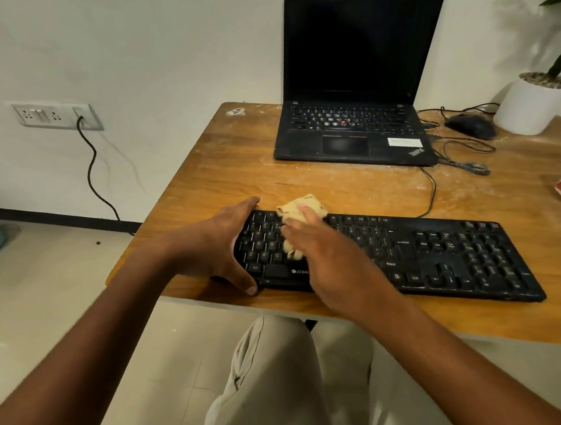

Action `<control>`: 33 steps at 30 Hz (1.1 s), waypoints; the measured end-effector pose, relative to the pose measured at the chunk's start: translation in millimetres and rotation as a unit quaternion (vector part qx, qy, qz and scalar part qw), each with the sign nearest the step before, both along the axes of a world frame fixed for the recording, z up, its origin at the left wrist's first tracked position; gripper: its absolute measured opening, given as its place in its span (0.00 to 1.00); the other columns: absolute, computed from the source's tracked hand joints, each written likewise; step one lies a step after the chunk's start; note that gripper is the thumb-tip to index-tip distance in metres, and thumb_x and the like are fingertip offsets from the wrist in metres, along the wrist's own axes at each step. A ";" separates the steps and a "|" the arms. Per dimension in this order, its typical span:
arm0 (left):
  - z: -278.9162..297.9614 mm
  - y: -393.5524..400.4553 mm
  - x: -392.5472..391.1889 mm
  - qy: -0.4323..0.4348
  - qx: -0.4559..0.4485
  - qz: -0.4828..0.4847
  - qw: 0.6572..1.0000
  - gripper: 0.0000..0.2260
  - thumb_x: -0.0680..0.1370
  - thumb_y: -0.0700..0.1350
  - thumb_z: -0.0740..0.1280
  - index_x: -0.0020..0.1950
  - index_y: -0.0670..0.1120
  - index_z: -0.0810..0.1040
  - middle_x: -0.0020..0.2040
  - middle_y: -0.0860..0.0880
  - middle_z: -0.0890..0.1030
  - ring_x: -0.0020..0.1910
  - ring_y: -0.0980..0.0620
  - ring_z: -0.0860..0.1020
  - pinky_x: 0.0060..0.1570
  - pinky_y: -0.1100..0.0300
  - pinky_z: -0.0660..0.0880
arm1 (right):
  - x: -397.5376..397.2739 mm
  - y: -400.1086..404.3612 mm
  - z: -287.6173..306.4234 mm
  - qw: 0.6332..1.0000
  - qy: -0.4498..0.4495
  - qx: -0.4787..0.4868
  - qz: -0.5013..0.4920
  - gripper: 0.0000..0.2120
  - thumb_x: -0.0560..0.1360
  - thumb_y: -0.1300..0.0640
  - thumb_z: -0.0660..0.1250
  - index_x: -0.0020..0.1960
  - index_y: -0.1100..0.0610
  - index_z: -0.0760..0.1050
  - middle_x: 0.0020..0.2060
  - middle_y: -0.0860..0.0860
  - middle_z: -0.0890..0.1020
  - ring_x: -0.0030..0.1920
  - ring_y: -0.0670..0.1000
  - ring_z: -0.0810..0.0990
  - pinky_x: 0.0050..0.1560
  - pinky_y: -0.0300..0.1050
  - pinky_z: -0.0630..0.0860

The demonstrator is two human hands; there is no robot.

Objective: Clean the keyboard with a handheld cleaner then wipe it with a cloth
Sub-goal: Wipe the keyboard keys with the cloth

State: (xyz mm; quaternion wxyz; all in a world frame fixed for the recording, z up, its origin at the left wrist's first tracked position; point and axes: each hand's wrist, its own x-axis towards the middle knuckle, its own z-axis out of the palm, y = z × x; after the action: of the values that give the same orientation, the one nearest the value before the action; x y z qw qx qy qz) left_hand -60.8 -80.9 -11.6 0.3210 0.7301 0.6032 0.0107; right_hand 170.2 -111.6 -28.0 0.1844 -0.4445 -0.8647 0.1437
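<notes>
Pressing cloth [301, 210] onto keyboard [447, 254], right hand [323, 242] lies flat; left hand [220, 245] grips its end.

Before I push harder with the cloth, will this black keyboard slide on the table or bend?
The keyboard probably would slide: it looks thin and light, and the left hand grips its end, seemingly to steady it. It likely stays stiff, lying flat on the table. The cloth under the right hand is floppy and crumpled.
</notes>
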 end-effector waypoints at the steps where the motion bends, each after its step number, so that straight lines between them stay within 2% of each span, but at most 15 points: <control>1: -0.2 0.6 -0.3 0.003 0.001 -0.001 1.000 0.69 0.57 0.55 0.86 0.82 0.61 0.39 0.82 0.53 0.54 0.78 0.49 0.59 0.76 0.50 0.62 | 3.2 -7.4 -2.6 1.000 -0.004 -0.003 0.023 0.30 0.78 0.73 0.55 0.79 0.57 0.64 0.80 0.53 0.61 0.81 0.48 0.49 0.77 0.44 0.50; 5: 1.3 -0.1 0.1 0.005 0.005 -0.014 1.000 0.68 0.59 0.54 0.86 0.82 0.60 0.39 0.82 0.52 0.54 0.78 0.49 0.59 0.76 0.52 0.61 | 45.8 -27.4 -14.2 1.000 -0.010 0.004 0.017 0.34 0.78 0.75 0.56 0.79 0.51 0.64 0.78 0.43 0.60 0.75 0.30 0.38 0.76 0.35 0.51; 8: 5.5 -0.5 4.6 0.045 0.022 -0.032 0.998 0.66 0.61 0.57 0.85 0.83 0.58 0.39 0.82 0.52 0.53 0.79 0.49 0.55 0.79 0.49 0.53 | 70.5 -25.9 -13.8 0.999 0.016 0.006 -0.034 0.33 0.78 0.77 0.59 0.76 0.50 0.69 0.75 0.43 0.66 0.75 0.28 0.45 0.72 0.24 0.46; 11: 8.5 2.6 15.2 0.100 0.040 -0.075 0.991 0.64 0.61 0.64 0.82 0.83 0.56 0.40 0.84 0.53 0.49 0.82 0.51 0.46 0.78 0.45 0.34 | 83.9 -17.2 -3.5 0.995 0.053 0.017 -0.080 0.32 0.79 0.75 0.61 0.77 0.50 0.69 0.74 0.45 0.68 0.77 0.38 0.54 0.76 0.32 0.51; 14: 10.4 4.7 37.4 0.103 0.044 -0.111 0.988 0.62 0.63 0.69 0.78 0.83 0.54 0.41 0.84 0.52 0.47 0.82 0.52 0.42 0.76 0.44 0.28 | 92.4 -5.2 12.3 0.985 0.110 0.019 -0.128 0.28 0.80 0.69 0.63 0.77 0.50 0.68 0.73 0.44 0.67 0.76 0.47 0.64 0.76 0.52 0.66; 15: 10.4 5.1 47.1 0.107 0.048 -0.121 0.986 0.62 0.63 0.71 0.76 0.83 0.53 0.41 0.84 0.51 0.46 0.82 0.52 0.41 0.76 0.43 0.28 | 95.3 0.0 17.4 0.982 0.119 0.024 -0.145 0.27 0.81 0.67 0.63 0.77 0.51 0.69 0.73 0.48 0.71 0.72 0.51 0.72 0.70 0.52 0.74; 16: 9.1 5.6 56.5 0.111 0.054 -0.129 0.984 0.62 0.64 0.73 0.74 0.83 0.52 0.40 0.84 0.51 0.45 0.82 0.52 0.40 0.76 0.42 0.29 | 98.5 6.0 21.8 0.978 0.127 0.033 -0.161 0.25 0.81 0.66 0.64 0.76 0.51 0.70 0.69 0.51 0.77 0.62 0.52 0.80 0.59 0.43 0.79; 17: 6.9 6.0 64.6 0.113 0.061 -0.135 0.983 0.62 0.64 0.74 0.73 0.83 0.52 0.39 0.84 0.50 0.44 0.82 0.52 0.39 0.76 0.41 0.29 | 102.0 12.8 25.5 0.974 0.133 0.045 -0.176 0.23 0.81 0.65 0.64 0.74 0.53 0.72 0.61 0.53 0.82 0.49 0.49 0.82 0.46 0.31 0.77; 18: 4.4 6.1 70.6 0.115 0.066 -0.138 0.982 0.62 0.65 0.75 0.71 0.83 0.51 0.39 0.84 0.50 0.43 0.82 0.52 0.39 0.77 0.41 0.30 | 105.7 19.4 29.5 0.970 0.136 0.058 -0.194 0.20 0.81 0.65 0.65 0.71 0.54 0.75 0.53 0.53 0.83 0.40 0.45 0.79 0.36 0.28 0.72; 20: 0.0 5.2 76.9 0.119 0.072 -0.139 0.981 0.62 0.65 0.75 0.71 0.83 0.51 0.37 0.84 0.50 0.42 0.82 0.52 0.39 0.78 0.43 0.32 | 111.7 31.4 37.1 0.956 0.140 0.105 -0.235 0.15 0.82 0.64 0.63 0.66 0.55 0.78 0.46 0.51 0.82 0.35 0.43 0.75 0.31 0.30 0.68; 23: -0.6 3.7 78.7 0.120 0.076 -0.138 0.980 0.61 0.66 0.74 0.71 0.83 0.50 0.36 0.84 0.51 0.41 0.82 0.52 0.39 0.78 0.47 0.31 | 108.2 36.9 39.9 0.946 0.125 0.143 -0.261 0.14 0.81 0.62 0.63 0.65 0.56 0.76 0.51 0.53 0.81 0.44 0.50 0.80 0.38 0.40 0.73; 26: 0.2 4.2 78.4 0.118 0.077 -0.137 0.980 0.61 0.66 0.74 0.72 0.83 0.51 0.37 0.84 0.52 0.42 0.81 0.52 0.40 0.76 0.50 0.30 | 83.6 24.0 21.0 0.968 0.039 0.063 -0.241 0.12 0.81 0.57 0.63 0.63 0.54 0.73 0.50 0.50 0.76 0.44 0.46 0.76 0.38 0.39 0.70; 28: -1.0 5.1 78.0 0.117 0.079 -0.138 0.980 0.62 0.66 0.74 0.72 0.83 0.51 0.37 0.84 0.52 0.42 0.81 0.53 0.40 0.76 0.50 0.30 | 67.6 15.3 7.3 0.971 -0.022 0.015 -0.239 0.14 0.82 0.57 0.62 0.67 0.54 0.70 0.57 0.53 0.76 0.60 0.53 0.76 0.56 0.50 0.76; 30: -2.1 5.5 77.8 0.117 0.081 -0.139 0.980 0.62 0.65 0.74 0.72 0.83 0.51 0.37 0.84 0.52 0.43 0.81 0.53 0.41 0.77 0.50 0.31 | 58.1 16.1 -0.8 0.968 -0.079 0.006 -0.239 0.19 0.82 0.60 0.60 0.73 0.56 0.66 0.70 0.55 0.73 0.76 0.59 0.64 0.75 0.58 0.65; 33: -3.5 6.8 77.8 0.118 0.083 -0.140 0.979 0.62 0.65 0.75 0.72 0.83 0.51 0.38 0.84 0.52 0.44 0.81 0.53 0.41 0.76 0.51 0.30 | 43.3 20.0 -5.9 0.972 -0.093 0.014 -0.213 0.27 0.81 0.64 0.58 0.79 0.57 0.58 0.78 0.55 0.64 0.81 0.58 0.53 0.81 0.57 0.51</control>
State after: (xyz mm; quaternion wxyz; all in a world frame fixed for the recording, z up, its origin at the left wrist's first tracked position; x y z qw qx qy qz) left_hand 17.0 -74.1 -15.1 0.1839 0.8277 0.5254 -0.0708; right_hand 213.5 -91.7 -33.9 0.1359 -0.6275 -0.7653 0.0469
